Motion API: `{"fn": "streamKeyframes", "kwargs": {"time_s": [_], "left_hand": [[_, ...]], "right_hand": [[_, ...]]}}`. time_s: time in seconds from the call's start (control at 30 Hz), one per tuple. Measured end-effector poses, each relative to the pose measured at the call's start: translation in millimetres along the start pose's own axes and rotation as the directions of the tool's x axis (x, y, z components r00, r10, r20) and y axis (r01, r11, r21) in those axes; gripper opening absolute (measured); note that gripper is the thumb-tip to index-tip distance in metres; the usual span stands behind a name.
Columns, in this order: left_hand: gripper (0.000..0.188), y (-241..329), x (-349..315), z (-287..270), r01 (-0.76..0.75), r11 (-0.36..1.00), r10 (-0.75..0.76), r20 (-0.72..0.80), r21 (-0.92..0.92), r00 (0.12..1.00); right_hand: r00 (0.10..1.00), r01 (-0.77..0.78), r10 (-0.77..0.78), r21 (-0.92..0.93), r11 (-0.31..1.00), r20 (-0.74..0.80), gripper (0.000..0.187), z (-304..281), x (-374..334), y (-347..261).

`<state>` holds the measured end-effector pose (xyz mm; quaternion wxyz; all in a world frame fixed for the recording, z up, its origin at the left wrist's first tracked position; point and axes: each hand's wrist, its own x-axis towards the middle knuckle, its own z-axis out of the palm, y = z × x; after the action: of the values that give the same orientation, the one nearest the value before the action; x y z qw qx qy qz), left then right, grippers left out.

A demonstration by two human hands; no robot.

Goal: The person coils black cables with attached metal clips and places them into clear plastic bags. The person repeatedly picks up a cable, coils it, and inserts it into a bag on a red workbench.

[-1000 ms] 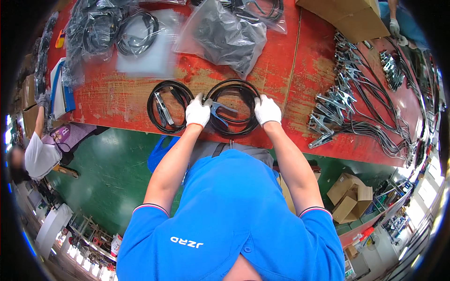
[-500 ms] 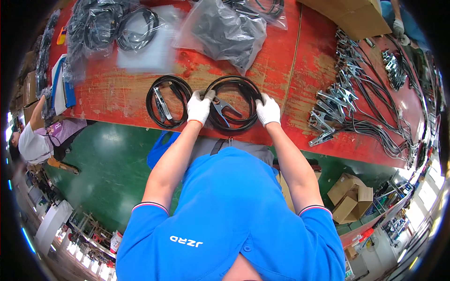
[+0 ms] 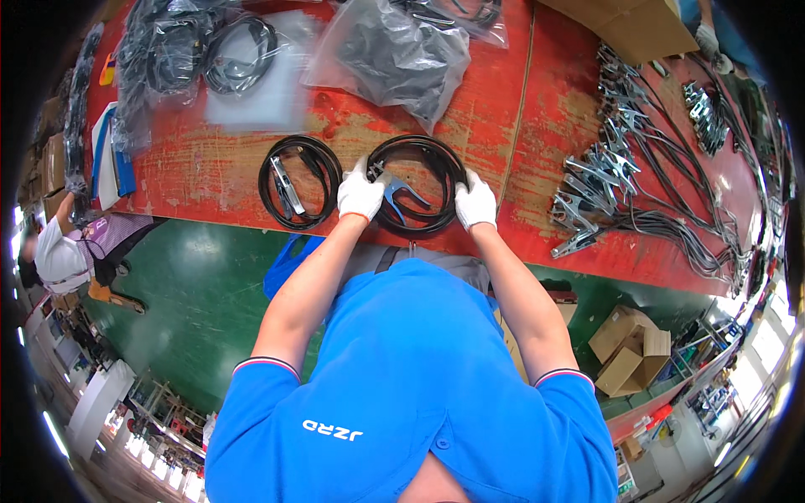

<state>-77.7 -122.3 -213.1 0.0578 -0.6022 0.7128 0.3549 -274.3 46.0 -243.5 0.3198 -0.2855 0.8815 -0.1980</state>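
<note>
Cable, black and coiled, lay on the red tabletop between your grips: your left grip clasped its left rim, your right grip its right. A clamp sat inside the loop near your left grip; a second coil lay just left of that grip.

Pretty bright, fairly even light over the red tabletop, shadows soft. The translucent plastic bag by its far edge throws white glare, metal clamps toward the right edge glint, and the green floor off the near edge has a hazy shine. Black cable coil near that edge looks crisp. Fisheye bends the outskirts, smeary there, with black frame corners.
</note>
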Motion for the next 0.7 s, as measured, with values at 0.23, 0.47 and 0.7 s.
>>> {"fn": "streamKeyframes", "kwargs": {"time_s": [0.23,0.47,0.7], "left_hand": [[0.084,21,-18,13,0.142,0.990,-0.141,-0.074,0.009,0.987],[0.089,39,-23,30,0.288,0.954,-0.280,-0.089,0.088,0.956],[0.091,36,-1,58,0.490,0.869,-0.474,-0.166,0.066,0.865]], "right_hand": [[0.999,-0.034,0.033,-0.066,0.997,-0.009,0.048,1,-5,-2],[1.000,0.006,-0.007,-0.107,0.994,-0.015,0.049,5,-3,2],[0.999,0.035,-0.035,-0.083,0.996,0.000,0.048,4,-2,1]]}}
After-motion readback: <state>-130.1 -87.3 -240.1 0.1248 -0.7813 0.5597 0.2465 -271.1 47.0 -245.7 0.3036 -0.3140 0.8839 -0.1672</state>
